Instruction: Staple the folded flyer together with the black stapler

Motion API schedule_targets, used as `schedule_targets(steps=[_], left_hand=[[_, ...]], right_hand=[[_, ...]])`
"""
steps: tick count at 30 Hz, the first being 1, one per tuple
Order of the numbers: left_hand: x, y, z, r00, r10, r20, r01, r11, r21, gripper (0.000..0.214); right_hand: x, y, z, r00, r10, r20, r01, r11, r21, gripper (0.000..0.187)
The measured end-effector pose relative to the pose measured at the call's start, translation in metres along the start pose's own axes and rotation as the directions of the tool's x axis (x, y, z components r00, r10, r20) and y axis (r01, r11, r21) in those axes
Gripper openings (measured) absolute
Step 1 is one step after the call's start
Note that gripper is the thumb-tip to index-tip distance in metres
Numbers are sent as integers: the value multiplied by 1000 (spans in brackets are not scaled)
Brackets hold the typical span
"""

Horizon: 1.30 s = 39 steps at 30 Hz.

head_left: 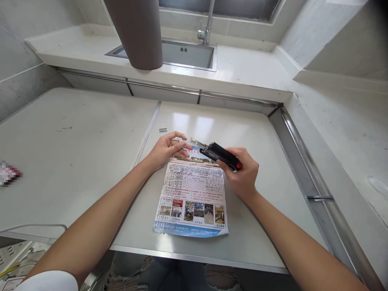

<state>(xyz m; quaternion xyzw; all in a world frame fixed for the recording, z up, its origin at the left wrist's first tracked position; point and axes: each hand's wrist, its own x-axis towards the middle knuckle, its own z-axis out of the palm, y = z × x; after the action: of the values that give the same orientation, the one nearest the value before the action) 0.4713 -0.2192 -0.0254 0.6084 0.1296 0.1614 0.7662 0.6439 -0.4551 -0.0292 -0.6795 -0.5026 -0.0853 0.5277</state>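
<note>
My right hand is closed around a black stapler with a red-orange spot at its rear. The metal magazine of the stapler sticks out of its front, toward my left hand. That hand is at the left of the magazine tip, fingers bent and apart, with nothing visible held. Beneath both hands lies a printed flyer with text, a table and photos. Rows of staples run down its left part, and its lower right corner curls up. Short strips of staples lie on the table beyond my left hand.
The white folding table has a seam down its middle and a few tiny bits on its left half. Behind it are a counter with a sink, a faucet and a brown column-like pipe. A blurred item lies far left.
</note>
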Motion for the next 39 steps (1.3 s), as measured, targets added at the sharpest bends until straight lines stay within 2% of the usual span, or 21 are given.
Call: schedule_targets(steps=[2,5,9,12,16,20,25,28,30,32,34,36,39], left_hand=[[1,0,0,1000,22,-17,-22,1000,15,49],[2,-2,-2,999,35,-11,-35,999,40,53],[4,-5,-5,995,96,-36,-95,995,43,53],[3,-5,-4,993,117,-23,-115,990,76,52],[1,-2,1,996,79,36,-83,988,133,50],[-1,-1,5,995,53,88,-66,985,160,50],[-2,-4,8,984,64,169,-98,974,202,43],[-4,-8,10,971,93,219,-155,945,289,39],[-5,-10,11,961,129,246,-220,893,392,35],[-7,-12,12,946,180,268,-297,812,503,32],[-8,-12,13,927,224,301,-363,732,576,28],[-8,-12,14,907,246,342,-412,688,597,25],[-8,-11,15,885,256,389,-453,665,593,18]], right_hand=[[2,5,-2,991,82,103,-94,989,113,23],[3,14,-5,966,121,230,-176,955,240,25],[5,22,-8,955,150,257,-237,906,350,25],[6,20,-8,937,63,343,-206,893,401,29],[5,12,2,873,-135,469,-121,871,476,27],[1,8,12,821,-213,530,-94,865,493,24],[0,10,15,774,-243,584,-64,889,454,23],[2,9,14,756,-284,590,-14,894,448,25],[3,8,13,774,-298,559,5,886,464,29],[5,7,12,817,-275,507,11,886,463,33],[5,8,12,840,-250,481,7,892,451,37],[5,10,13,821,-274,500,22,891,453,41],[3,15,17,764,-356,539,84,882,464,45]])
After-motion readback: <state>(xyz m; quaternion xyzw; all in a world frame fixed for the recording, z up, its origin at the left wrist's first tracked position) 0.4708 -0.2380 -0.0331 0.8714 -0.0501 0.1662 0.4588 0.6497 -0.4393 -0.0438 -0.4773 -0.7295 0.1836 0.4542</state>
